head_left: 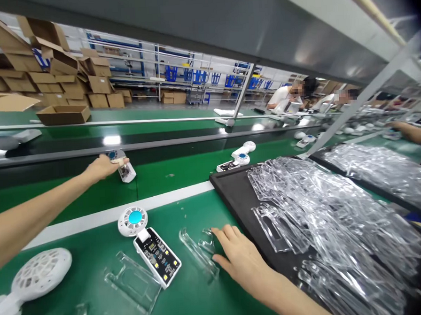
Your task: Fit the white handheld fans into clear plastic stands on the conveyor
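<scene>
My left hand (103,168) is stretched out over the far part of the green bench, its fingers closed on a white fan unit (127,172). Near the middle, my right hand (232,248) has thumb and forefinger around the end of a clear plastic frame (207,241); a second clear piece (197,254) lies just left of it. Between my hands rests a white fan unit with a blue centre and an exposed circuit board (158,257). Beside that board lies another clear frame (134,283) on the green surface.
A black tray (233,189) heaped with clear plastic frames (315,203) stands at the right, another behind it. A white fan (42,274) lies at the lower left. Fan units (242,158) sit beyond the tray. A metal shelf hangs overhead; other people work farther back.
</scene>
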Demonstrator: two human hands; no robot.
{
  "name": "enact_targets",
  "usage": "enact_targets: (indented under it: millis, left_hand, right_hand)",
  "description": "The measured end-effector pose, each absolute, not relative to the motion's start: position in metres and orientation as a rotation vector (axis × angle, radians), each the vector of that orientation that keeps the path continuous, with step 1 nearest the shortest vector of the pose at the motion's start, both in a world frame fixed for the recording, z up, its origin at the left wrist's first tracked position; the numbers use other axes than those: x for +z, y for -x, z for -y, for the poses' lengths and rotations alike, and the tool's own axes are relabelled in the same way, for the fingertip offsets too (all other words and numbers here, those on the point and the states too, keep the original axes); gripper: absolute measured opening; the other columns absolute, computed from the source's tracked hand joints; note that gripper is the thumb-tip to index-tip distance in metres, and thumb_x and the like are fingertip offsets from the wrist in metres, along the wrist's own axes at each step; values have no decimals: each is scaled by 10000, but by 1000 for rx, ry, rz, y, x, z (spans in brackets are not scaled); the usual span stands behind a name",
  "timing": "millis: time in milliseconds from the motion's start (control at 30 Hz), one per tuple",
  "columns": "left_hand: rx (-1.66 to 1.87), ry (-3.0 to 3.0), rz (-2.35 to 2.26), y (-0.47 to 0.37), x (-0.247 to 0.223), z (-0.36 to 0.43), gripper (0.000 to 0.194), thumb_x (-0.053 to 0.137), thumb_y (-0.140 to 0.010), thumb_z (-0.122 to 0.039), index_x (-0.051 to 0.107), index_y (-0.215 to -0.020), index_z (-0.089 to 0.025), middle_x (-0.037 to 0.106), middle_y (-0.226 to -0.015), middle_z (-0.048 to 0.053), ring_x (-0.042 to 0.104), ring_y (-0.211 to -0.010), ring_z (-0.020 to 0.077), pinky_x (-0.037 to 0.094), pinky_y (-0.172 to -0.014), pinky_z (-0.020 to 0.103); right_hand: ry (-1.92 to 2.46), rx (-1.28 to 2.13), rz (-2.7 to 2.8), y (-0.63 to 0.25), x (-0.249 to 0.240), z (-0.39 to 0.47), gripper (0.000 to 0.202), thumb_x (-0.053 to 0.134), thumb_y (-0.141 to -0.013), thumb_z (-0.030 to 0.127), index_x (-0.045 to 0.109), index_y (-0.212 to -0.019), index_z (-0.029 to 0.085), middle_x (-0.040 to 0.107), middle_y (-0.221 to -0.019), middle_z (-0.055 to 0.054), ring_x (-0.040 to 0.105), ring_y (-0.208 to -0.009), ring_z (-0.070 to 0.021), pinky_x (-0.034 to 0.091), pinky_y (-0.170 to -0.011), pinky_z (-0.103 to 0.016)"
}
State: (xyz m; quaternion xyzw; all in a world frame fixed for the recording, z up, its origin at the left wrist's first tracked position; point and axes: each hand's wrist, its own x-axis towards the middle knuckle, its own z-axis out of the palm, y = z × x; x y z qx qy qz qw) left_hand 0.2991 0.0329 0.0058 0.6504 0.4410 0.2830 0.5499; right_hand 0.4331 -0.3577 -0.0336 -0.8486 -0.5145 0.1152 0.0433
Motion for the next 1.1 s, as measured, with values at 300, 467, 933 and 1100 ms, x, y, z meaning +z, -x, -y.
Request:
enact_targets:
  millis: [300, 467, 933, 1100]
  left_hand:
    - [-172, -1517, -899, -242, -1, 90, 519, 798, -569, -565, 704, -908, -183, 675, -874, 135, 657, -671, 239, 471, -381, 233]
    - [187, -1413, -864, -254, 1, 104, 525, 790, -616, -512, 641, -980, -165, 669, -997, 109, 646, -942, 268, 580, -698, 329]
    - [437, -1487, -783, -263, 50, 104, 581, 791, -615, -513, 591, -1040, -171, 676, -997, 90, 659, -893, 264, 564, -693, 359]
    - [648, -1415, -617, -269, 55, 110, 693, 838, -561, -489, 566, -1126, -194, 659, -1111, 87, 624, -1010, 263, 530, -799, 352]
  right_hand:
    - [2264, 413, 1418, -413, -7, 314, 537, 493, -889, 304, 449, -1403, 157, 572, -1124, -131, 549, -1103, -273, 487, -955, -424]
    - [2280, 412, 1532, -359, 1, 280, 588, 485, -914, 275, 368, -1457, 84, 544, -1202, -174, 498, -1172, -320, 474, -979, -476]
    - [2295, 59, 1380, -339, -20, 243, 668, 554, -903, 250, 275, -1509, 207, 579, -1184, -161, 585, -1036, -316, 534, -847, -509]
    - [2156, 139, 1357, -362, -10, 244, 680, 438, -944, 206, 123, -1546, 226, 568, -1065, -120, 590, -964, -273, 541, -804, -441]
